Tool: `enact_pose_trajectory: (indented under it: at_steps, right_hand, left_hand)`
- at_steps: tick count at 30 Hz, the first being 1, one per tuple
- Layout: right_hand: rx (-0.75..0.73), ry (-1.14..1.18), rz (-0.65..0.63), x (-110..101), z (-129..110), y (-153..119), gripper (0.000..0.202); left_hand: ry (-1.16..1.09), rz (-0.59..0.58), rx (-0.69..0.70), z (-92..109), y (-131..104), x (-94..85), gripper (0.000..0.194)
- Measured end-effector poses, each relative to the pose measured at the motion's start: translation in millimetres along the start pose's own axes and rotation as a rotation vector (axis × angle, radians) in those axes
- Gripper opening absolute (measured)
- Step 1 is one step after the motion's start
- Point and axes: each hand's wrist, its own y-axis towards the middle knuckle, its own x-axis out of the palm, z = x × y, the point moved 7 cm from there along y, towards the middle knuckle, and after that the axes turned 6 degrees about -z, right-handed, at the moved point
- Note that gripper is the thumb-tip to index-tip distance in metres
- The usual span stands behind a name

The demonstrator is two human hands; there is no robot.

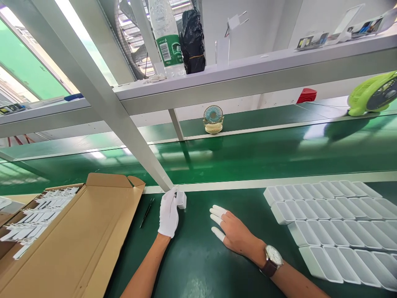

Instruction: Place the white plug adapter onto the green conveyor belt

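My left hand [169, 213], in a white glove, has its fingers on a small white box-like piece [181, 200] at the back edge of the green work surface [192, 256]. My right hand [231, 228] wears white finger cots on some fingers and a watch on the wrist. It hovers or rests over the surface to the right of the white piece, fingers apart, with nothing in it. A dark pen-like tool [147, 213] lies just left of my left hand. Rows of white shell-like parts [344, 231] stand at the right.
An open cardboard box [58, 240] with white parts [40, 215] fills the left. A slanted metal post [124, 120] comes down near my left hand. Beyond are a green belt [263, 153], a small fan [213, 120], a green fan [374, 94] and a shelf with a bottle [169, 49].
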Motion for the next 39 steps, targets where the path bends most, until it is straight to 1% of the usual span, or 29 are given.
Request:
enact_pose_trajectory:
  at_steps: [3,6,14,17,21,30,32,33,36,38,39]
  right_hand:
    - [-0.005,-0.001,-0.012,2,0,0,0.039]
    - [-0.004,-0.005,-0.013,2,0,0,0.039]
    - [-0.023,0.006,0.008,-3,-2,1,0.038]
    - [-0.024,0.003,0.014,-3,-2,1,0.037]
    - [-0.007,-0.006,0.008,-1,0,0,0.038]
    - [-0.025,0.016,0.021,-3,-2,1,0.037]
    - [-0.021,0.023,0.020,-2,-1,1,0.037]
    - [-0.019,0.026,0.019,-1,-1,1,0.037]
    - [-0.014,0.023,0.021,-1,-1,1,0.037]
    - [-0.010,0.016,0.018,0,0,1,0.038]
    - [-0.007,0.014,0.012,0,0,1,0.038]
  left_hand:
    - [-0.063,-0.050,0.072,6,4,4.7,0.041]
    - [-0.082,-0.094,0.082,5,7,8.3,0.042]
    - [0.024,-0.236,0.081,-18,9,17.2,0.044]
    - [0.004,-0.269,0.061,-25,8,19.0,0.044]
    - [-0.056,-0.304,0.003,-32,7,20.3,0.043]
    - [-0.163,-0.308,0.028,-30,5,20.6,0.048]
    - [-0.137,-0.274,0.037,-27,5,17.0,0.048]
    - [-0.106,-0.231,0.048,-25,5,12.9,0.047]
    - [0.023,-0.005,0.109,-13,5,-7.6,0.039]
    - [0.100,0.135,0.194,1,1,-19.8,0.033]
    - [0.119,0.169,0.260,10,-3,-22.5,0.032]
